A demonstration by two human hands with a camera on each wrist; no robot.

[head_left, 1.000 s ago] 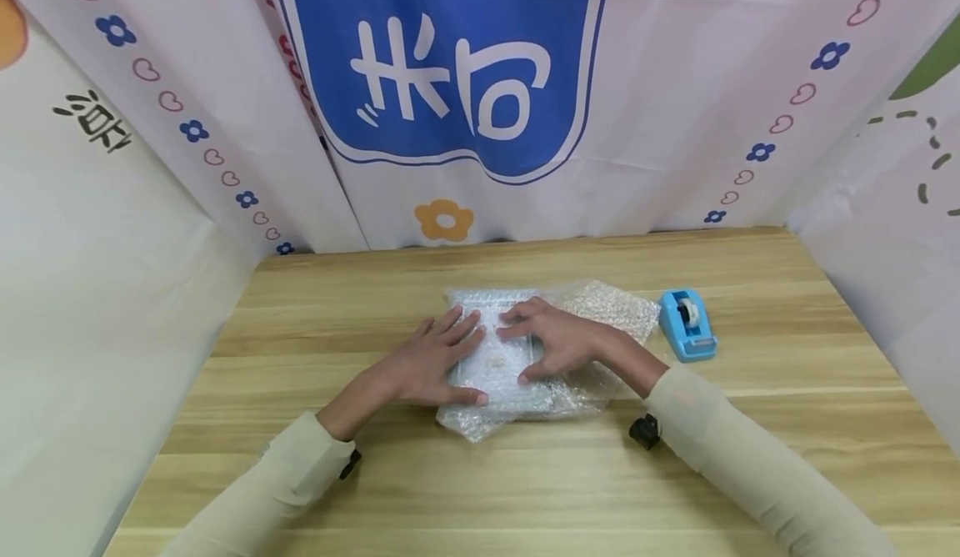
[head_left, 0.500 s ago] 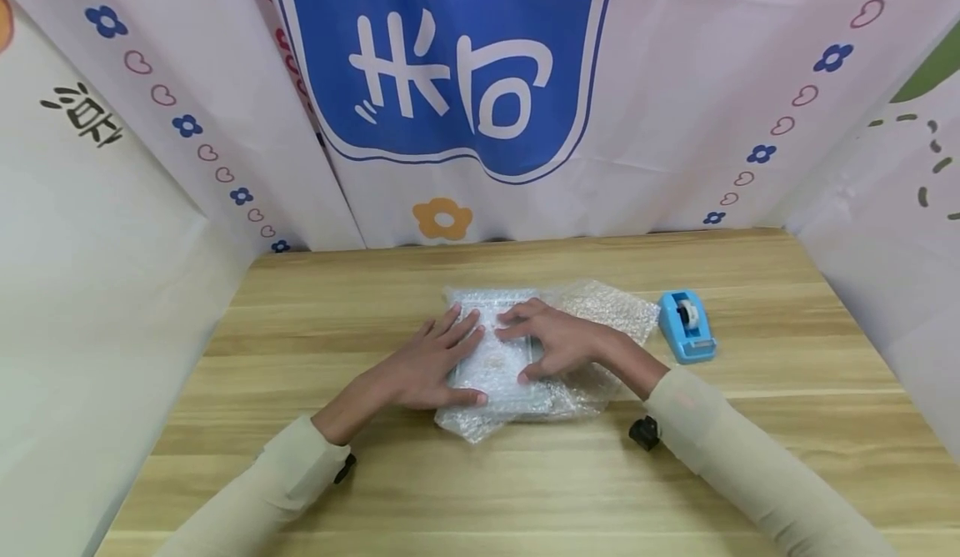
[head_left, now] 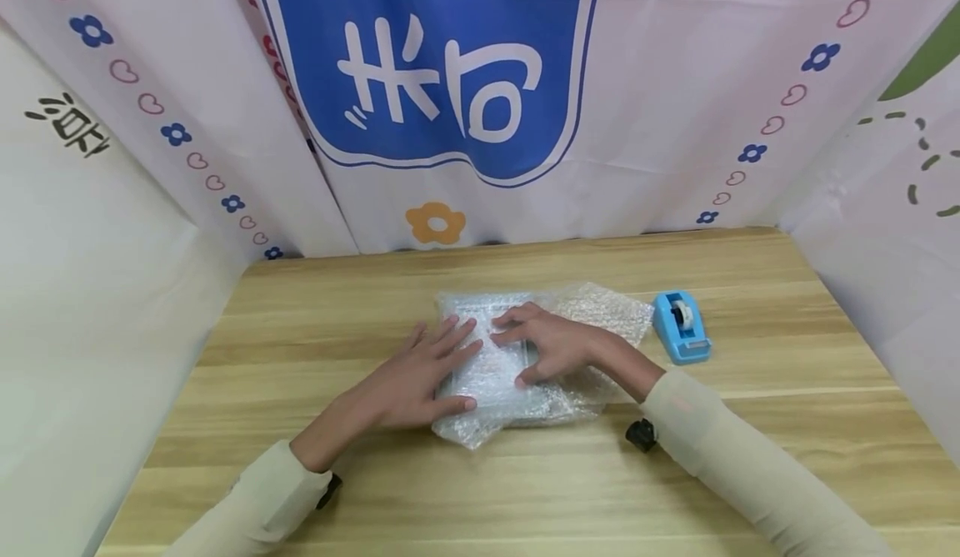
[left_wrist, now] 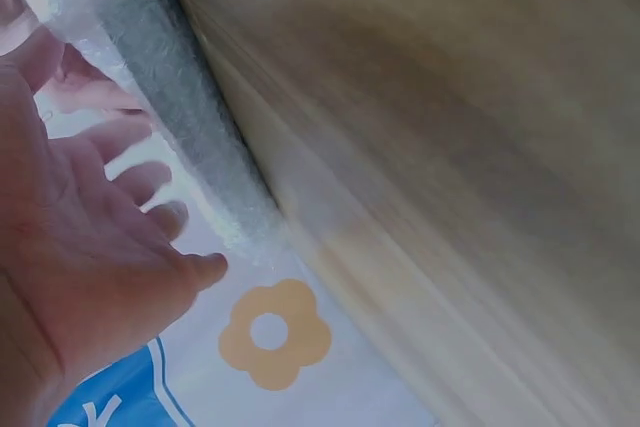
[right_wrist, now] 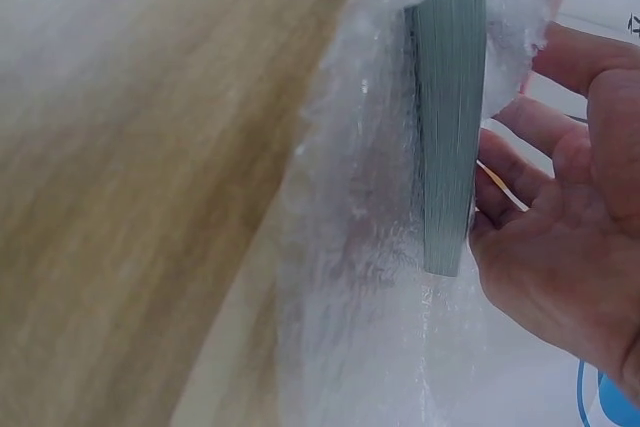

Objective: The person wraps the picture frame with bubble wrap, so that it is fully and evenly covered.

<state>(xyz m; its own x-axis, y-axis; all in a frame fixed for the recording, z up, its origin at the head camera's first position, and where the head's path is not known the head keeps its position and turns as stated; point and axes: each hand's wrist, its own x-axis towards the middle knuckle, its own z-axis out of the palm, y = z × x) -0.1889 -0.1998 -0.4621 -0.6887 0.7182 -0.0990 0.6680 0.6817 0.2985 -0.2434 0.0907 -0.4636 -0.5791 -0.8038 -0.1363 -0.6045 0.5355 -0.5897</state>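
Note:
A thick book-like block (right_wrist: 450,132), with the edges of its pages showing on the right side, lies flat in bubble wrap (head_left: 491,361) on the table. My left hand (head_left: 408,382) rests on the left part of the wrapped block, its fingers spread and its thumb near the front left corner. Over the right part, my right hand (head_left: 558,344) touches the wrap with bent fingertips and thumb, without gripping it. A loose flap of bubble wrap (head_left: 607,315) reaches out beneath and past the right hand. Spread fingers (left_wrist: 145,182) show beside the wrapped edge in the left wrist view.
A blue tape dispenser (head_left: 682,328) stands right of the bubble wrap, close to its loose flap. The wooden table (head_left: 525,490) ends at a printed cloth (head_left: 637,140) behind, with pale side walls at left and right.
My left hand has slid slightly left and towards me, still touching the wrap. The right hand stays in place on the block. The head view has shifted a little.

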